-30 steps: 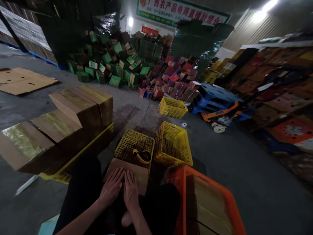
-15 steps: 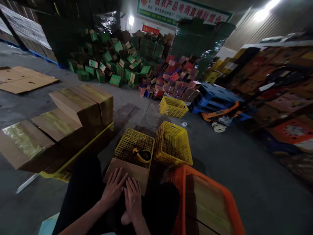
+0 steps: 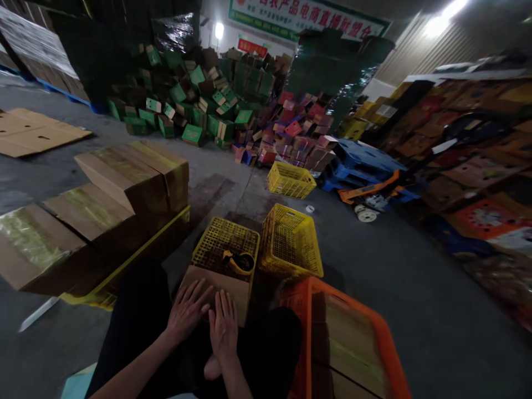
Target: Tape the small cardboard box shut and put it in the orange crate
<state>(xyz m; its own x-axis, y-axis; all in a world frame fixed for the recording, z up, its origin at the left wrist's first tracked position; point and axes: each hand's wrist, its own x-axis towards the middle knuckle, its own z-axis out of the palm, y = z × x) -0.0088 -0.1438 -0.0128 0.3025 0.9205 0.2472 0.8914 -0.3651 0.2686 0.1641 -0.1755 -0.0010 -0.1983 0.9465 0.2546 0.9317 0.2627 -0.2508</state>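
Observation:
A brown cardboard box (image 3: 226,284) lies between my knees, on the near part of an upturned yellow plastic crate (image 3: 216,235). My left hand (image 3: 188,309) rests on the near left of the box with its fingers spread. Beside it my right hand (image 3: 223,327) lies with its fingers stretched out over the near edge of the box. Neither hand holds anything. On the crate, just beyond the box, sits a yellow and black tape dispenser (image 3: 238,261).
Taped cartons (image 3: 97,208) fill a yellow crate at the left. An orange crate (image 3: 353,302) with cartons stands at my right knee. Ahead are an open yellow crate (image 3: 293,238), another yellow crate (image 3: 291,180), an orange pallet jack (image 3: 369,191) and blue pallets (image 3: 361,158).
My two hands have moved slightly apart on the box, and the right fingers now reach straighter forward. The whole view has shifted a little to the left.

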